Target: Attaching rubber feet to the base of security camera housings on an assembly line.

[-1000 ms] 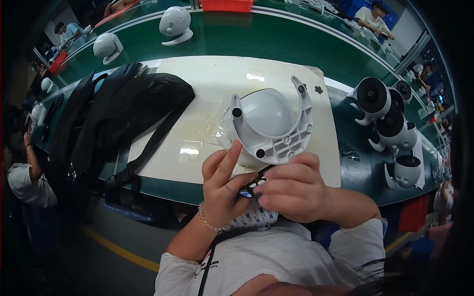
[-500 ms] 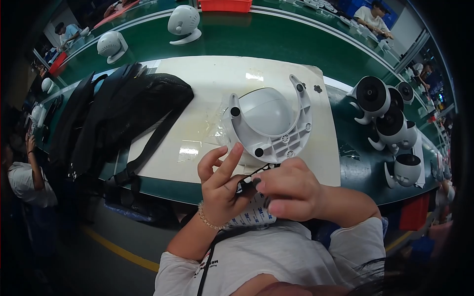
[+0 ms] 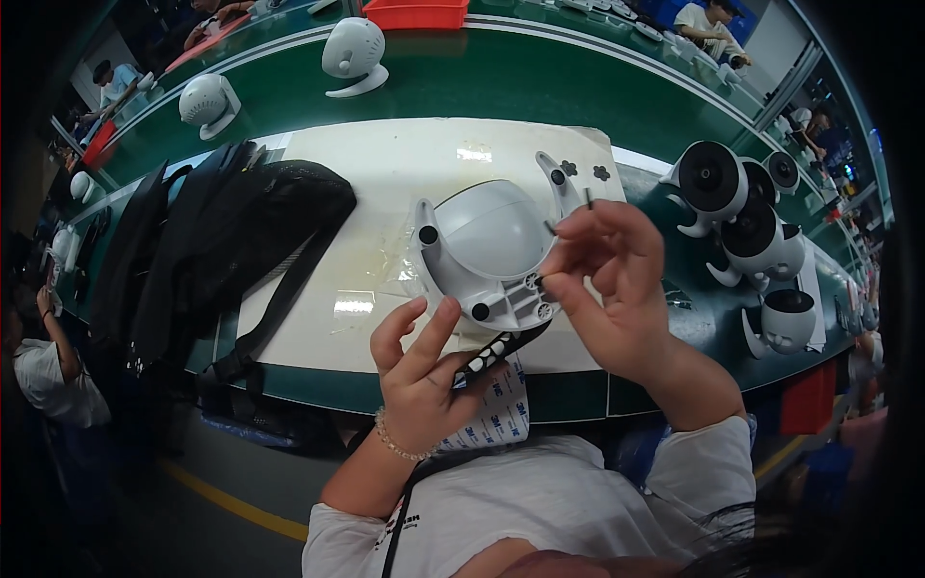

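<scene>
A white rounded housing [image 3: 493, 231] lies on the work board with its curved stand [image 3: 511, 306] turned up. Round black foot pads sit on the stand, such as the pad [image 3: 481, 311] near its front. My left hand [image 3: 419, 395] grips a sheet of adhesive foot pads [image 3: 496, 414], its black strip with pale cut-outs bent over toward the stand. Over the stand's right side, my right hand [image 3: 617, 289] pinches a small black foot pad [image 3: 541, 285] between thumb and finger. Further dark bits show at its other fingertips. This hand partly hides the stand's right arm.
Black fabric bags [image 3: 231, 222] with straps cover the board's left side. White camera-like units with dark round fronts [image 3: 711, 178] cluster at right. Two white units, one a rounded unit [image 3: 353, 53], stand on the green bench beyond, near a red bin [image 3: 414, 13]. Other people work farther off.
My right hand has moved up and away from the pad sheet to the stand's right side. My left hand keeps the sheet near the front edge. The view has shifted slightly.
</scene>
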A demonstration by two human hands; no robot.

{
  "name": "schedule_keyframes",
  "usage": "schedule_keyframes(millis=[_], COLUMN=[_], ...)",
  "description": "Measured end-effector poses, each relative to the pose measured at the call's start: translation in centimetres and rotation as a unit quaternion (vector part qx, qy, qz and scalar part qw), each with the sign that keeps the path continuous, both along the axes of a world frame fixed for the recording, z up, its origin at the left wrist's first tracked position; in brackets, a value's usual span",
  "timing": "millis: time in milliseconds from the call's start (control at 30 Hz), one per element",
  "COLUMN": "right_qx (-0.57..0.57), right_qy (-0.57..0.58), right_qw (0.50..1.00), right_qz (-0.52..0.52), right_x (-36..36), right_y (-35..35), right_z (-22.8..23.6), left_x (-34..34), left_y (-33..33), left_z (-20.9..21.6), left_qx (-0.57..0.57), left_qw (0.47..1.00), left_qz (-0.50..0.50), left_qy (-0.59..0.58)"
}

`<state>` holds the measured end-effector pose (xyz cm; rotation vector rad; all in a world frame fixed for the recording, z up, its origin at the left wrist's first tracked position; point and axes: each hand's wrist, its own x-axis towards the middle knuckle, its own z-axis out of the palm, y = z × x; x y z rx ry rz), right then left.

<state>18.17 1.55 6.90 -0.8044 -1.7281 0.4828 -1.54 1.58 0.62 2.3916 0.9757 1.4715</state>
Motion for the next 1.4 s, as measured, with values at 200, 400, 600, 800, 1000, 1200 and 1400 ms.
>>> schedule_keyframes(millis=[200, 400, 600, 800, 1000, 1200, 1400], right_qx=[-0.052, 0.241, 0.116, -0.062, -0.239, 0.005, 0.078], right_qy=[-0.086, -0.309, -0.246, -0.069, -0.018, -0.214, -0.360], right_qw=[0.995, 0.916, 0.959, 0.995, 0.971, 0.972, 0.918], right_qz=[-0.016, -0.085, -0.075, -0.033, 0.005, -0.098, -0.146], right_x=[-0.1, 0.4, 1.3, 1.8, 1.1, 1.1, 1.5], right_y=[-0.4, -1.2, -2.3, -3.3, -3.4, -3.6, -5.2], right_z=[0.1, -1.3, 1.2, -0.5, -0.6, -0.9, -0.6], left_x=[0.3, 0.9, 1.2, 1.3, 1.4, 1.5, 1.6], left_y=[-0.1, -0.3, -0.4, -0.5, -0.4, -0.4, -0.5], left_z=[-0.3, -0.4, -0.7, -0.6, -0.7, -0.8, -0.8], left_qx=[-0.009, -0.012, -0.004, -0.011, -0.007, -0.003, 0.000], left_qw=[1.000, 1.000, 1.000, 1.000, 1.000, 1.000, 1.000], left_qz=[0.004, -0.006, -0.002, 0.012, 0.014, 0.015, 0.005], left_qy=[-0.001, -0.006, -0.011, 0.014, 0.016, 0.012, 0.005])
